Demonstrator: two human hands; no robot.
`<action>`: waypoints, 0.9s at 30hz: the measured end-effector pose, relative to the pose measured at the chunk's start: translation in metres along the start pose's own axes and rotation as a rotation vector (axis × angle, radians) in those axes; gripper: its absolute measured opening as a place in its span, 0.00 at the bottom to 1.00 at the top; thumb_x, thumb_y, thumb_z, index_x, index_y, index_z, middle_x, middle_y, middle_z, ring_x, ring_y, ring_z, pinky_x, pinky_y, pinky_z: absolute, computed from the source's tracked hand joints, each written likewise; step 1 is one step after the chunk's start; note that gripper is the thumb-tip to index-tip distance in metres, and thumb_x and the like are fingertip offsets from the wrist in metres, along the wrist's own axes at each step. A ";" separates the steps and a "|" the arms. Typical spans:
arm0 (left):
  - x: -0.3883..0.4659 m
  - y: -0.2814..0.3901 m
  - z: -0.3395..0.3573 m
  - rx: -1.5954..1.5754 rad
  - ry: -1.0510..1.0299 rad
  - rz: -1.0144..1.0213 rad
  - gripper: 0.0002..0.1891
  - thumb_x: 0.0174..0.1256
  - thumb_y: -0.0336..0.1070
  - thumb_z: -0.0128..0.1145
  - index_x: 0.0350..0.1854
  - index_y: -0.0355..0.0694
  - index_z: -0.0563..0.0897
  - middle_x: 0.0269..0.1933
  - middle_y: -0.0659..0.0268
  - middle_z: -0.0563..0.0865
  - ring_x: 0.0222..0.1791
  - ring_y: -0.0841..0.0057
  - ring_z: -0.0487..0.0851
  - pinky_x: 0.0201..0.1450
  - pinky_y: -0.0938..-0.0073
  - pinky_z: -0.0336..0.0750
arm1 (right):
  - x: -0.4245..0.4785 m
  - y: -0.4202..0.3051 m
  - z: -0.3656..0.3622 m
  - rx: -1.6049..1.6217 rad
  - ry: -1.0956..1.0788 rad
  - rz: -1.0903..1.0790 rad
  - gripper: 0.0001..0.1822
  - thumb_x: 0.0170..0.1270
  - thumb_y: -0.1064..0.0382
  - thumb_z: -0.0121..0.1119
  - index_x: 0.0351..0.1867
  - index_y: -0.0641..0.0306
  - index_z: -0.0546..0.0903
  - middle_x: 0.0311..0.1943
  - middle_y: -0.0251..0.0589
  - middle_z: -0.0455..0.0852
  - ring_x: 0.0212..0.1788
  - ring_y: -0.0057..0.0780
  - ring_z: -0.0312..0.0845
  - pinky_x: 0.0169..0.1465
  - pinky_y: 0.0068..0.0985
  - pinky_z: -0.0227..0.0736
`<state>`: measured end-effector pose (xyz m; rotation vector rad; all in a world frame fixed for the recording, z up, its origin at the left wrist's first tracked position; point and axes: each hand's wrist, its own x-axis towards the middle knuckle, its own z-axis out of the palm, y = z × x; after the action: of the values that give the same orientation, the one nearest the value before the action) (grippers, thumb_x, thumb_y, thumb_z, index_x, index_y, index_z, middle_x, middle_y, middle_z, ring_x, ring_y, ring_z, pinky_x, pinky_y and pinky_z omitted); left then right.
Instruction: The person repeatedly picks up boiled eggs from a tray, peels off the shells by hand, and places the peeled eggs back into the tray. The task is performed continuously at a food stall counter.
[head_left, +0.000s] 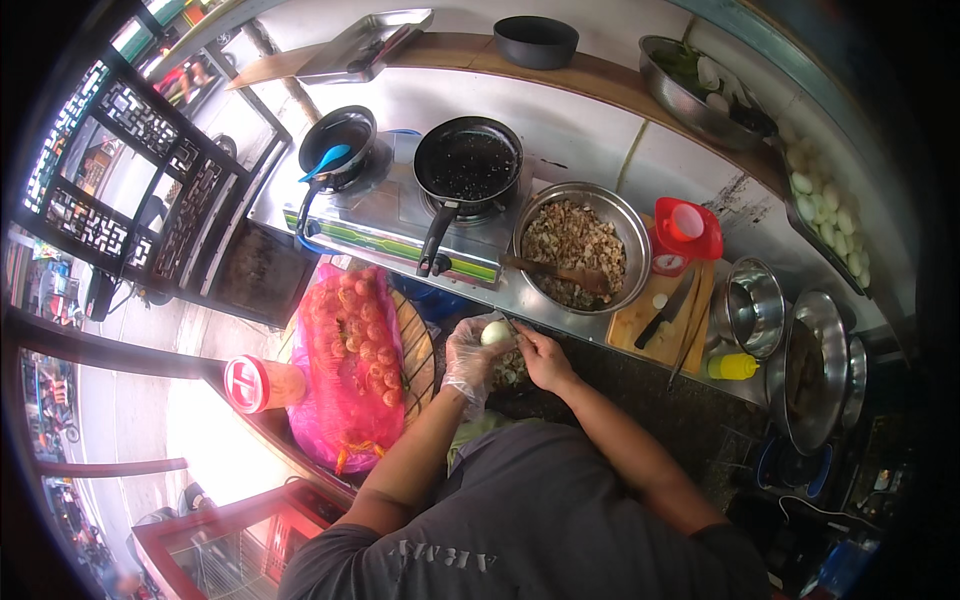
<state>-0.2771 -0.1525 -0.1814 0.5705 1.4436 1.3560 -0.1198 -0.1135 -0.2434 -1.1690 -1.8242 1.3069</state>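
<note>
My left hand (470, 356), in a clear plastic glove, holds a pale, round peeled onion (496, 333) in front of my body. Bare, my right hand (546, 360) grips a small dark tool, probably a knife (507, 321), whose blade is beside the onion; its shape is mostly hidden by the fingers. Below both hands lies a heap of onion scraps or peelings (511, 369), partly covered by them. Left of my left hand, a pink plastic net bag (352, 360) of round, reddish items, seemingly onions, rests on a round woven surface (418, 349).
A gas stove (390, 232) carries two black frying pans (469, 161). Right of it stand a steel bowl of chopped food (574, 247) with a wooden spatula, a cutting board (637, 319) with a knife (665, 309), a red kitchen scale (670, 262), steel bowls (754, 304) and a yellow squeeze bottle (733, 367).
</note>
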 end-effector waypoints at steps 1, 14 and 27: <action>0.001 -0.001 -0.001 -0.079 -0.021 0.008 0.23 0.52 0.20 0.72 0.52 0.35 0.80 0.49 0.61 0.87 0.44 0.77 0.86 0.46 0.74 0.84 | -0.001 0.006 0.001 0.046 0.018 0.027 0.21 0.79 0.56 0.52 0.68 0.57 0.78 0.48 0.51 0.89 0.47 0.40 0.88 0.52 0.30 0.78; 0.013 0.005 -0.041 -0.504 -0.237 -0.110 0.30 0.61 0.18 0.61 0.68 0.34 0.72 0.55 0.58 0.85 0.45 0.69 0.88 0.45 0.72 0.87 | -0.007 -0.004 -0.008 0.302 -0.071 0.316 0.22 0.80 0.55 0.52 0.71 0.56 0.77 0.30 0.27 0.81 0.31 0.16 0.71 0.39 0.20 0.71; 0.011 -0.039 -0.047 -0.591 -0.341 -0.085 0.27 0.58 0.19 0.66 0.58 0.49 0.78 0.66 0.59 0.78 0.57 0.62 0.83 0.57 0.56 0.82 | -0.012 -0.046 -0.010 0.568 -0.255 0.498 0.21 0.82 0.51 0.47 0.69 0.53 0.76 0.17 0.27 0.69 0.14 0.14 0.61 0.18 0.21 0.60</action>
<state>-0.3108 -0.1733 -0.2287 0.3232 0.7323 1.4477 -0.1199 -0.1259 -0.1964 -1.2012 -1.2000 2.1637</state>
